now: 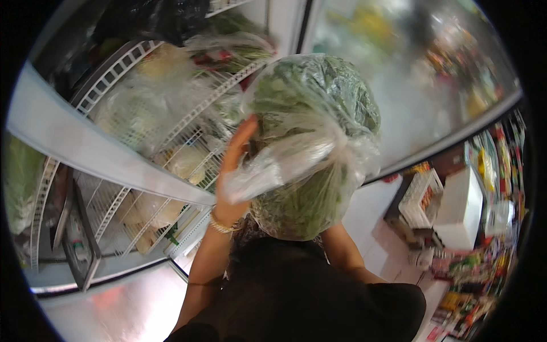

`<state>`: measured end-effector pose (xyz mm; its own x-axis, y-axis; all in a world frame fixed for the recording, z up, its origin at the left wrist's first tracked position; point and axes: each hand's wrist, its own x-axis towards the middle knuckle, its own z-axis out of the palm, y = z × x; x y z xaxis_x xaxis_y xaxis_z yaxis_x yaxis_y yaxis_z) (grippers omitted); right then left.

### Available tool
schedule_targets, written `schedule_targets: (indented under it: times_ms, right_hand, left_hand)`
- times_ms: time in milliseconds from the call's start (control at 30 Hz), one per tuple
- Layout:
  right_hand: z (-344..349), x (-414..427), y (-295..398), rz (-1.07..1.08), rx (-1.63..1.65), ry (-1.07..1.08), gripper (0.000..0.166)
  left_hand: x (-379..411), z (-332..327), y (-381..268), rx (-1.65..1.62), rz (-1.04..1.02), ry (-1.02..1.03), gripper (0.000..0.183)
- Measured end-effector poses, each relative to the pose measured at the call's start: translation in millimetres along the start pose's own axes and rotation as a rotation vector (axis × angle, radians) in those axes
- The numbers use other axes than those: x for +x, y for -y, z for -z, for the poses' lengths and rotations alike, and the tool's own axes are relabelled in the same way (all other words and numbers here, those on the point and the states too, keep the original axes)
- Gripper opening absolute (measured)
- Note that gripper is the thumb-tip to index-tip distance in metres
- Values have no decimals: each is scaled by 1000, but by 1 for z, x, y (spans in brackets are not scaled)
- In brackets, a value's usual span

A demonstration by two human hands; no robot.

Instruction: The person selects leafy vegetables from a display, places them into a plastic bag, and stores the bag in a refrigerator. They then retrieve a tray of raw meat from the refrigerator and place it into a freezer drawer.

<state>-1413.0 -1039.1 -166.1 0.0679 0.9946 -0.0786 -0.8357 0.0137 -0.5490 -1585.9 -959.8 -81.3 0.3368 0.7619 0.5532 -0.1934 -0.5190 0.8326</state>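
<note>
A large, clear plastic bag of leafy greens (pixel 299 205) is held up in front of my chest, its gathered neck twisted toward the left. My left hand (pixel 233 184) lies along the bag's left side, fingers pointing up and a beaded bracelet at the wrist. Behind the bag my right hand is hidden; only the forearm shows, reaching up under the bag's lower right. Close on the left are the white wire shelves (pixel 213 96) of a display refrigerator, with bagged produce (pixel 132 115) on them.
An open glass door (pixel 397 124) stands at the upper right, another (pixel 119 303) at the lower left. A white post (pixel 107 158) divides the refrigerator. On the right are a white plastic crate (pixel 410 205), a white foam box (pixel 461 209) and shelves of packaged goods (pixel 474 273).
</note>
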Motion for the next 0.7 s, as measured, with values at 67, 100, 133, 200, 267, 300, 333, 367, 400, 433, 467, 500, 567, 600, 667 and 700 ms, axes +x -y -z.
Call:
schedule_targets:
  times_ms: [67, 100, 133, 200, 267, 300, 333, 367, 400, 433, 467, 500, 567, 600, 667, 700]
  right_hand:
    - [5, -25, -8, 44, 28, -46, 75]
    - [5, -38, -12, 63, 41, -58, 75]
    - [5, -48, -16, 84, 54, -68, 74]
    - [8, -68, -21, 121, 87, -97, 72]
    - [18, -83, -21, 174, 115, -131, 70]
    - [25, -92, -19, 201, 125, -146, 69]
    - [32, -102, -16, 216, 144, -153, 68]
    - [39, -114, -12, 229, 165, -156, 67]
    - [49, -128, -9, 247, 191, -164, 66]
    - [57, -144, -3, 249, 228, -159, 66]
    - [65, -164, 3, 251, 250, -159, 65]
    - [69, -185, 10, 280, 195, -200, 64]
    - [28, -216, 25, 501, -725, -638, 42]
    - [17, -231, 33, 480, -761, -688, 41]
    - [9, -251, 45, 440, -928, -784, 39]
    - [11, -265, 52, 416, -1061, -835, 39]
  left_hand:
    - [-11, 19, 0, -14, 2, -62, 59]
    - [-26, 17, 19, -43, 109, -124, 60]
    - [-41, 15, 38, -77, 213, -186, 62]
    - [-78, -6, 57, -284, 692, -90, 66]
    - [-91, -36, 47, -505, 852, 157, 67]
    - [-91, -45, 50, -672, 807, 261, 67]
    - [-92, -54, 53, -847, 769, 356, 66]
    - [-91, -64, 55, -1027, 730, 438, 65]
    - [-92, -76, 59, -1215, 693, 517, 65]
    - [-93, -88, 61, -1401, 653, 587, 64]
    - [-99, -99, 64, -1374, 745, 595, 64]
    - [-112, -103, 71, -1330, 834, 599, 64]
    - [-142, -107, 95, -1217, 993, 593, 64]
    - [-154, -115, 102, -1178, 1068, 609, 64]
    - [-167, -143, 108, -1160, 1177, 685, 63]
    - [-172, -162, 109, -1158, 1225, 740, 63]
